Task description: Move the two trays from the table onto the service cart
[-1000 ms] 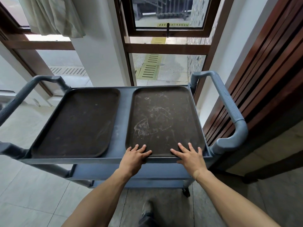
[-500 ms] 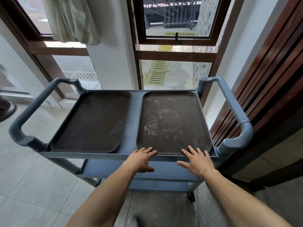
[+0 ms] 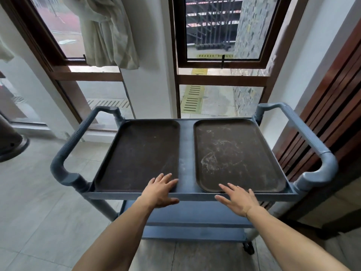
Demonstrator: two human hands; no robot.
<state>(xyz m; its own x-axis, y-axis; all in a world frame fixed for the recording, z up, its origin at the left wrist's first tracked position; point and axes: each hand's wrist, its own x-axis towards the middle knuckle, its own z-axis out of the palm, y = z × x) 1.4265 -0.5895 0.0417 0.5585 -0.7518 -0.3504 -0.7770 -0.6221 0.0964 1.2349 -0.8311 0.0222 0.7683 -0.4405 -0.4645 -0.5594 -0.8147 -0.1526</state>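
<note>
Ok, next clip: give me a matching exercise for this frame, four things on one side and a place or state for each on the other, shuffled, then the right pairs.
Things:
1. left tray
2. right tray
3. left hand
4. right hand

Places or states:
A. open, at the cart's near rim in front of the scuffed tray
B. dark, lying flat on the left half of the service cart top
C. marked with whitish scuffs, flat on the cart's right half
D. open, fingers over the near right corner of the plainer tray

Pairs: 1-B, 2-C, 3-D, 4-A
</note>
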